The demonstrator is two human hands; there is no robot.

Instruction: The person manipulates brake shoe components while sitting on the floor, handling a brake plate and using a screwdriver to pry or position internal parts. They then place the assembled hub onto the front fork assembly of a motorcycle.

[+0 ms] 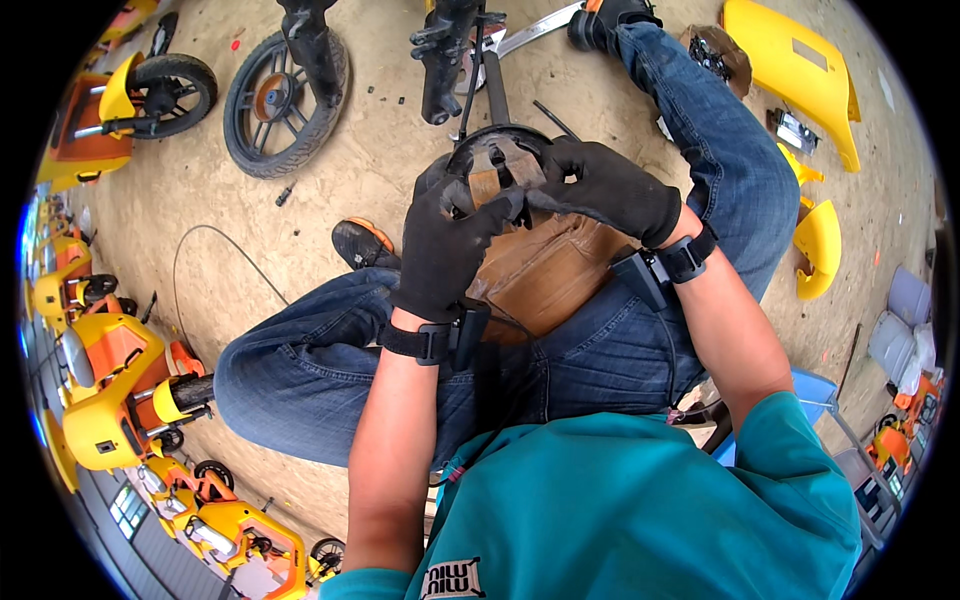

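Note:
In front of me is a round dark brake plate point(500, 138) with two brownish brake shoes point(485, 186) on its face. My left hand point(445, 240), in a black glove, is closed on the plate's left side. My right hand point(620, 190), gloved the same way, grips the right side. Both thumbs come close together at the shoes' near ends, and whatever small part lies under them is hidden. A black cable point(472, 85) runs up from the plate beside a dark fork leg point(440, 60). Below the hands, a brown cardboard box point(545, 275) sits between my legs.
A loose spoked wheel point(320, 130) lies at the upper left, by another fork leg point(308, 45). Yellow panels point(795, 70) and a box of small parts point(712, 60) are at the upper right. Several yellow-orange scooters point(110, 400) line the left. A thin cable point(230, 235) curves over the floor.

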